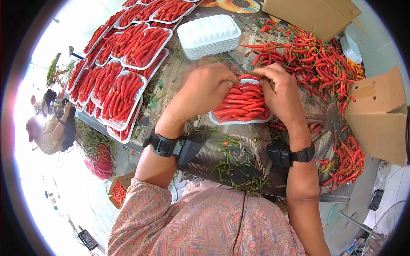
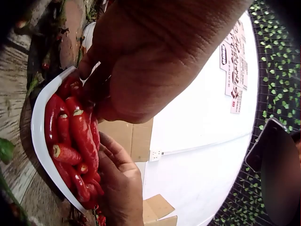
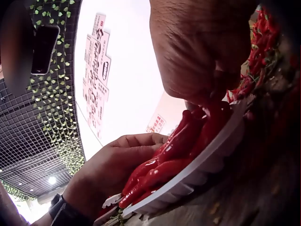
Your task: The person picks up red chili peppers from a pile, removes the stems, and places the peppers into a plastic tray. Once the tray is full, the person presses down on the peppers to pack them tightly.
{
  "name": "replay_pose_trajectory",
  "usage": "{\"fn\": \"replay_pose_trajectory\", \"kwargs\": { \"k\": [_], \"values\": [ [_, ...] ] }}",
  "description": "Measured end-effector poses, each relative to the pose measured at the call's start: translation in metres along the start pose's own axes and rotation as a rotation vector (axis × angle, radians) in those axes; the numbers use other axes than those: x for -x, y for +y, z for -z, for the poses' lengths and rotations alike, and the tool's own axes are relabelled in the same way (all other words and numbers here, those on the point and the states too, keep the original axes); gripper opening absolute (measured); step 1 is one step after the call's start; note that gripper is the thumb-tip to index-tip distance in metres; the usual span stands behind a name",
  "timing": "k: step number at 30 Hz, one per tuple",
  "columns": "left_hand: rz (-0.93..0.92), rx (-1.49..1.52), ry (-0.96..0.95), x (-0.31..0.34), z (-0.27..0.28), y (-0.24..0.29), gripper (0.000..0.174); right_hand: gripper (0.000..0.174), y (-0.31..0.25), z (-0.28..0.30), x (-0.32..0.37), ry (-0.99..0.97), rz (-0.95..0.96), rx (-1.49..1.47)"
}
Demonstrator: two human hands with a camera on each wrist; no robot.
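Observation:
A white foam tray [image 1: 239,123] sits in front of me on the table, filled with red chili peppers [image 1: 241,102] laid side by side. At its far edge, a red chili pepper [image 1: 251,77] lies crosswise between my hands. My left hand [image 1: 209,87] is over the tray's left end, its curled thumb and fingers pinching at that pepper's end. From the other side my right hand [image 1: 282,91] pinches the same pepper. In the right wrist view the right hand [image 3: 202,56] bends down onto the peppers, its fingertips partly hidden, with the left hand [image 3: 127,160] beside the tray.
Filled trays [image 1: 128,85] of chilies are stacked at the left. A stack of white foam trays [image 1: 209,36] stands behind the hands. Loose chilies [image 1: 316,59] spread at the right, near cardboard boxes [image 1: 376,119]. Green stems [image 1: 232,166] litter the near edge. Another person [image 1: 51,130] is at far left.

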State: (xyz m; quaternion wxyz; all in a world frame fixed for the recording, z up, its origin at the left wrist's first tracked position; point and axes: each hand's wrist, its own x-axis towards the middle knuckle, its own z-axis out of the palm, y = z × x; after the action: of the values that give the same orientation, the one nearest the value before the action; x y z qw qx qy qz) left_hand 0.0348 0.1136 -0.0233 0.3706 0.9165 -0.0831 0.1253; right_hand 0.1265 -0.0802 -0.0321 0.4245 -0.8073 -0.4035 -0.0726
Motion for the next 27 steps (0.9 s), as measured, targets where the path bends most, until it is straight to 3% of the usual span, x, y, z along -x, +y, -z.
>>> {"fn": "replay_pose_trajectory", "kwargs": {
  "k": [11, 19, 27],
  "values": [
    [0.086, 0.061, 0.017, 0.001, 0.000, 0.008, 0.014, 0.021, -0.003, -0.001, 0.002, -0.081, 0.072, 0.066],
    [-0.054, -0.066, -0.005, 0.000, -0.004, -0.005, 0.015, 0.019, -0.003, 0.002, 0.002, -0.131, 0.112, 0.112],
    [-0.044, -0.010, -0.004, 0.000, -0.002, -0.002, 0.015, 0.020, 0.005, 0.007, 0.002, -0.118, 0.054, 0.024]
  ]
}}
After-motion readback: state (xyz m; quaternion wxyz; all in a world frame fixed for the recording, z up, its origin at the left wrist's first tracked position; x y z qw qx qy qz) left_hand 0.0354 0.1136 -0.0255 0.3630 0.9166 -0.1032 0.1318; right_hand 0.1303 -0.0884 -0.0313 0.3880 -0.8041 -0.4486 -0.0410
